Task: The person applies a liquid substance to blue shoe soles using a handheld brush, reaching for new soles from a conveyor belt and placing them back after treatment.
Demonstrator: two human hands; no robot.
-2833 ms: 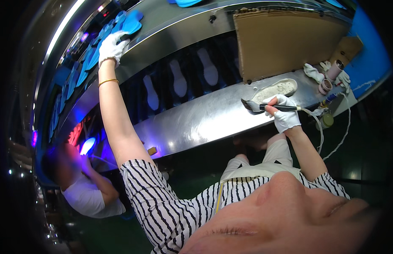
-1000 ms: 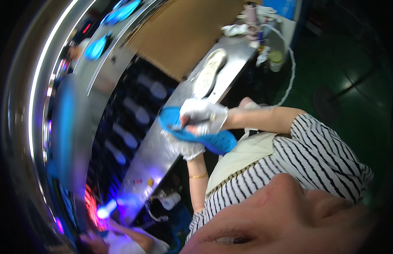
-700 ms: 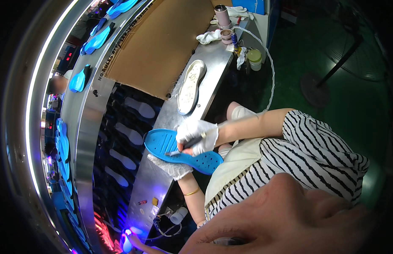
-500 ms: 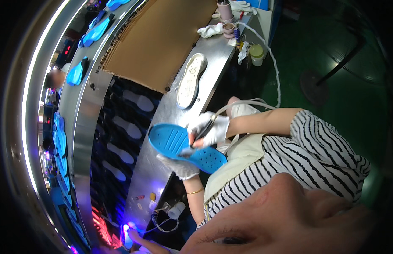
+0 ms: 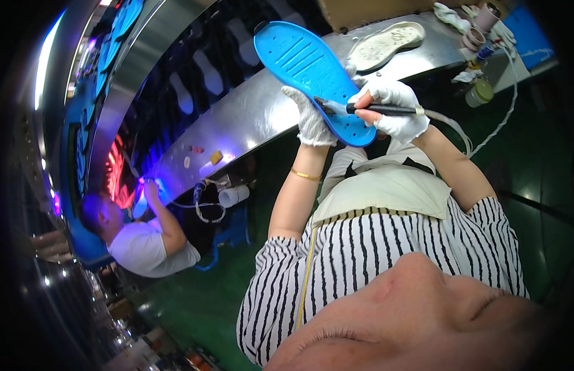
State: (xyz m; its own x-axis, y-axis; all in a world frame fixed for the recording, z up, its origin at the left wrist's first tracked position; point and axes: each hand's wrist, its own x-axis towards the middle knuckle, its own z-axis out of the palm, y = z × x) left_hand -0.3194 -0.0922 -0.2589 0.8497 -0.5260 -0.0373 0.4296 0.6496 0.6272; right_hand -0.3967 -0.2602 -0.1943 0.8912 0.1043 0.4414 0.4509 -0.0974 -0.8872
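In my gloved left hand (image 5: 314,122) is a large blue shoe sole (image 5: 302,60), held by its edge and tilted up, with grooves and small holes in its face. My gloved right hand (image 5: 399,111), bare at some fingertips, grips a brush (image 5: 386,109) with a black handle. Its dark bristles touch the sole near the lower end. A pale hose (image 5: 451,123) runs from the handle's back end. Behind the blue sole, a white shoe sole (image 5: 386,46) lies on the metal bench (image 5: 237,120).
At the bench's right end are a pink cup (image 5: 487,17), a small pot (image 5: 474,39), white gloves (image 5: 451,17) and a yellow-lidded jar (image 5: 480,93). A cardboard box (image 5: 373,11) stands behind. To the left, a co-worker (image 5: 152,244) sits under purple light. Blue soles (image 5: 121,28) line the conveyor.
The view has swung left, bringing the co-worker into it. My hands hold the blue sole farther out, over the bench edge. The brush has moved toward the sole's lower end.
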